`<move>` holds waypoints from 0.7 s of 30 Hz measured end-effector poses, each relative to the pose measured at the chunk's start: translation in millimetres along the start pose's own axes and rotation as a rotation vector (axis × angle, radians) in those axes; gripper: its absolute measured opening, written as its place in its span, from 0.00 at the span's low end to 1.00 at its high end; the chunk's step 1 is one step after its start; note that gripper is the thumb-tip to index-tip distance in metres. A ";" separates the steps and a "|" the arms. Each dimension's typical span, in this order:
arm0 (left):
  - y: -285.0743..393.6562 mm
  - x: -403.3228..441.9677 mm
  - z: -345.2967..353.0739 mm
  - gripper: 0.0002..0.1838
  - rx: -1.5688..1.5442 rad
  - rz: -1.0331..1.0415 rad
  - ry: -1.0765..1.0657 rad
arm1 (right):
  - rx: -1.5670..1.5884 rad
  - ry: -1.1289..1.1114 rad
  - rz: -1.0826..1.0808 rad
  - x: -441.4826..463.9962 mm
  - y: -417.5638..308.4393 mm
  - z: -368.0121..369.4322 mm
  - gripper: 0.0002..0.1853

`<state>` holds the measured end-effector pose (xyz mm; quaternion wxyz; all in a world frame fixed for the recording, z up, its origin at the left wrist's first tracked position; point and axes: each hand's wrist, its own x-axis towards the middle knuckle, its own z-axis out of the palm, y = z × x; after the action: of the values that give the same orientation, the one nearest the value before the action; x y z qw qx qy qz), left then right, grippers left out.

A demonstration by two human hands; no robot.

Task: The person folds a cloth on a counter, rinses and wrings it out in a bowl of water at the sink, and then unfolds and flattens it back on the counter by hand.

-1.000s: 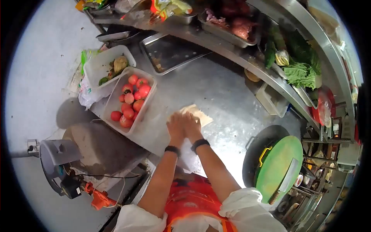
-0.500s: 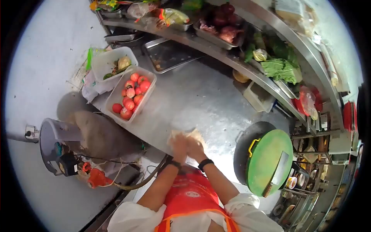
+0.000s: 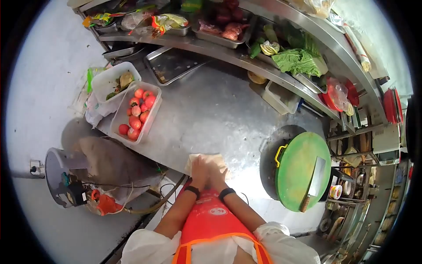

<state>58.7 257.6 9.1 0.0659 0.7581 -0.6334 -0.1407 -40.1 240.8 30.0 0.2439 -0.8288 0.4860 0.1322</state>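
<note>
A beige cloth (image 3: 223, 161), slightly crumpled, lies on the steel worktop near its front edge. My left hand (image 3: 201, 170) presses down on it with the fingers stretched forward and lying flat. Close beside it, my right hand (image 3: 216, 172) also rests flat on the cloth, fingers pointing away from me. The cloth shows around the fingertips and at both sides; what is under the palms is hidden. Both wrists wear dark bands.
A tub of tomatoes (image 3: 144, 108) and a white container with food scraps (image 3: 102, 79) stand at left. On the right a cleaver (image 3: 317, 176) lies on a round green chopping board (image 3: 293, 171). A steel tray (image 3: 165, 79) sits below the vegetable shelf (image 3: 176, 40).
Both hands have drawn the cloth back toward my body and the worktop's front edge. The camera view has shifted, so the tubs and board appear further left and higher.
</note>
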 end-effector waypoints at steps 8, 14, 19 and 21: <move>-4.9 27.4 -1.7 0.26 -0.073 0.055 0.052 | 0.184 0.197 0.057 68.2 22.7 65.8 0.30; 2.0 88.4 -20.9 0.29 -0.042 0.000 0.015 | -0.094 0.056 0.097 113.0 26.6 6.2 0.31; -8.1 158.5 -7.3 0.27 -0.175 0.005 0.179 | 0.023 0.203 0.096 171.9 45.1 -17.3 0.30; -13.4 182.6 -2.4 0.27 -0.218 0.003 0.194 | -0.030 0.242 0.089 185.8 40.5 -41.4 0.30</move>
<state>100.8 81.2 -16.1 0.2089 0.7555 -0.6062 -0.1345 15.5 64.5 -31.0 0.1647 -0.8198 0.5462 0.0493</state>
